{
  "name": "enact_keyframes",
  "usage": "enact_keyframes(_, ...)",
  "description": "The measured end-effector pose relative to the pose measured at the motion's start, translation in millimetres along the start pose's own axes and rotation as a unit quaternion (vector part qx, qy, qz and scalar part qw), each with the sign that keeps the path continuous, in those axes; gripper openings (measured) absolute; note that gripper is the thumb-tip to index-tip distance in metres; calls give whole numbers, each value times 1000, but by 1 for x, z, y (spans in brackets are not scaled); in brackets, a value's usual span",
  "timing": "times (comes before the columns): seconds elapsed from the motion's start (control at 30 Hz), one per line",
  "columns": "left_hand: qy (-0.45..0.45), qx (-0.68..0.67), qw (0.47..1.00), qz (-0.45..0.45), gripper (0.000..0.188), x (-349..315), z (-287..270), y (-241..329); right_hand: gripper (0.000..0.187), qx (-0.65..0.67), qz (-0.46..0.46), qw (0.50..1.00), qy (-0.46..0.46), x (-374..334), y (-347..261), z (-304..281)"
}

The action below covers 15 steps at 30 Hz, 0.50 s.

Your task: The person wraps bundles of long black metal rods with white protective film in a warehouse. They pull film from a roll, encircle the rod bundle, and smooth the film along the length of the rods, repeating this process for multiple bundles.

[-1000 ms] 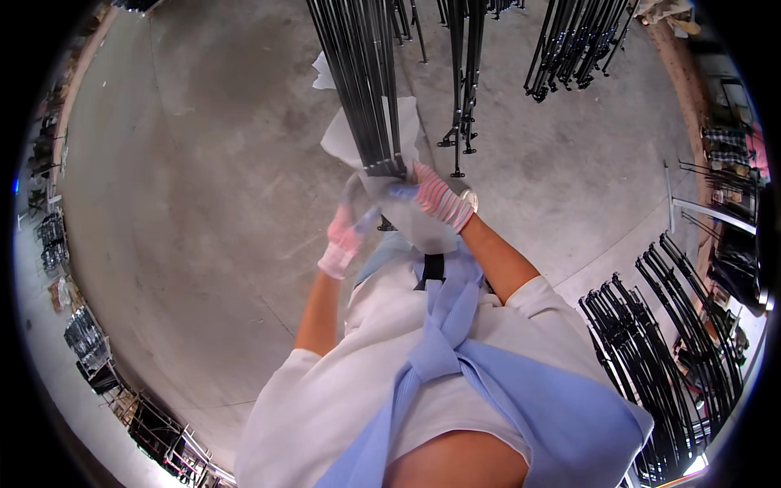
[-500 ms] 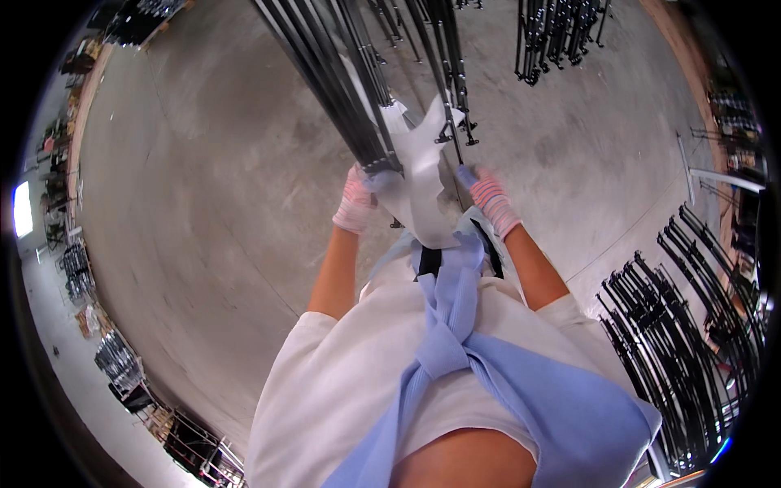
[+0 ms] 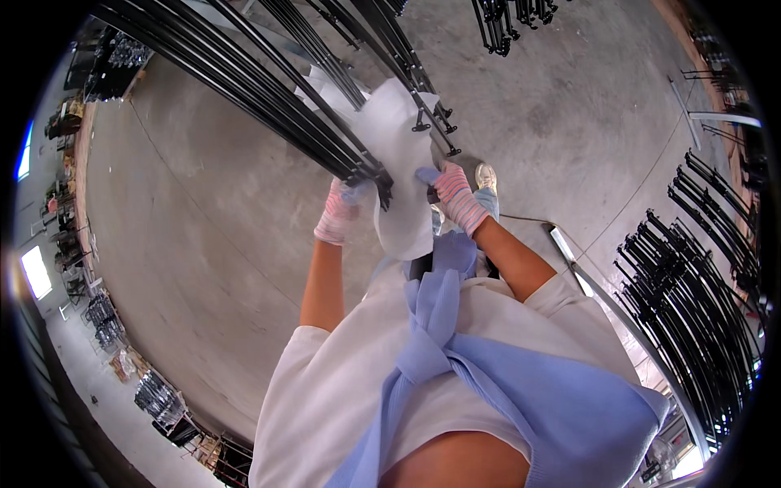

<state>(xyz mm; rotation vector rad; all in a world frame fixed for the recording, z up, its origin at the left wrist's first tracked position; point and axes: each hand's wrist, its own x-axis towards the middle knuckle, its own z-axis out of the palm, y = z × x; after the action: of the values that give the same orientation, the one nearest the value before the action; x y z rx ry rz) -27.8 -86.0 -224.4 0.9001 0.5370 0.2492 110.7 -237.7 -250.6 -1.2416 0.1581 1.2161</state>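
Both my hands wear pink-and-white striped gloves with bluish fingertips. My left hand (image 3: 338, 213) is closed around the lower end of a bundle of long black metal tubes (image 3: 268, 114), which slant up to the far left. My right hand (image 3: 460, 198) is closed beside the ends of more black rods (image 3: 399, 49); a dark rod end seems to poke out below its fingers, partly hidden. Between the hands a white foam sheet (image 3: 399, 134) hangs loosely, lying behind the tubes and against the rods.
Several black rods with brackets (image 3: 504, 20) hang at the far side. Dense rows of black rods (image 3: 683, 285) stand to the right, beside a pale metal rail (image 3: 643, 342). My shoe (image 3: 486, 177) is on the concrete floor (image 3: 203, 203). Stacked goods (image 3: 159, 398) line the left edge.
The tube bundle has tilted further left, and my left hand has moved slightly left and down with it. My right hand has shifted left, closer to the foam sheet. The view has turned.
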Motion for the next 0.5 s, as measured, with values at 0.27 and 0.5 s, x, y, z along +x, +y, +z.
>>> enact_keyframes(0.27,-1,-3,1000,11,47,13,19,-12,14,280,61,957,54,0,-29,29)
enact_keyframes(0.5,33,10,999,18,44,10,21,-13,26,170,-54,978,-109,8,-9,22)
